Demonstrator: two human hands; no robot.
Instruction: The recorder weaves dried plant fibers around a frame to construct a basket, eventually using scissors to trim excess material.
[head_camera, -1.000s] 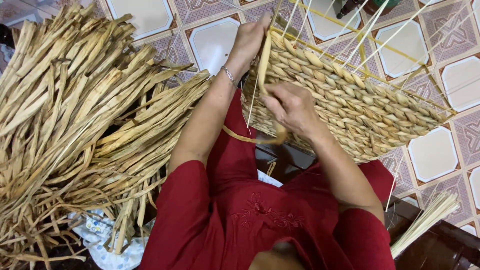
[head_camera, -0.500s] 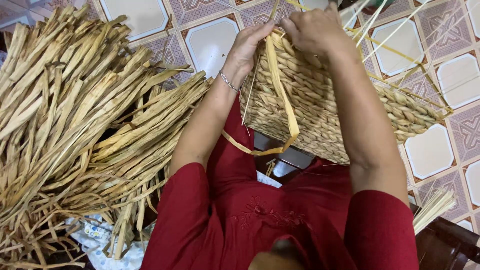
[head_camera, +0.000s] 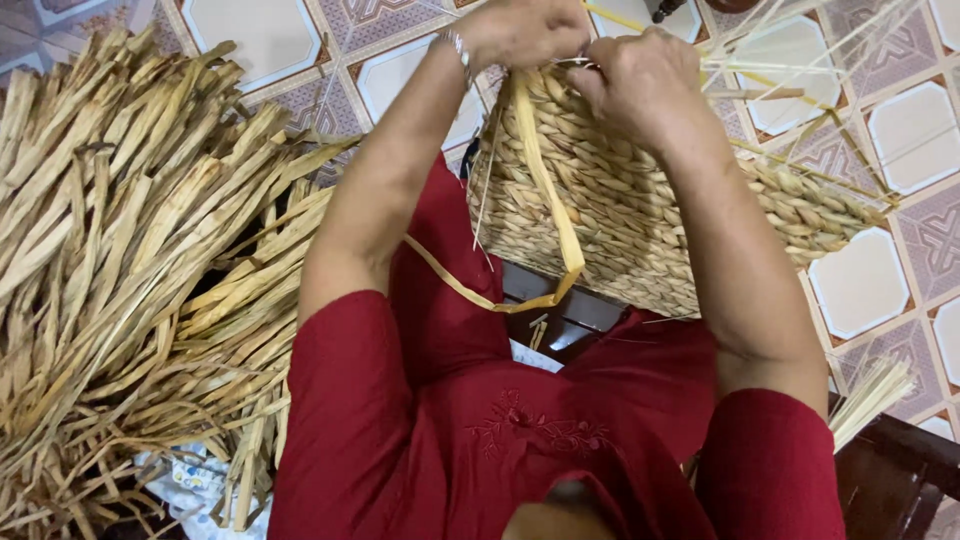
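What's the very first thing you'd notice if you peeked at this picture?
Probably the big heap of dried straw-coloured leaves filling the left side on the tiled floor. Next, the woven basket panel in the middle, with the left hand and the right hand working close together at its top edge. A long flat strand hangs from there and loops over the red lap.

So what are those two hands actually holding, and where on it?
Both the left hand and right hand pinch at the top edge of the woven basket, where a flat yellow strip starts and hangs down in a loop.
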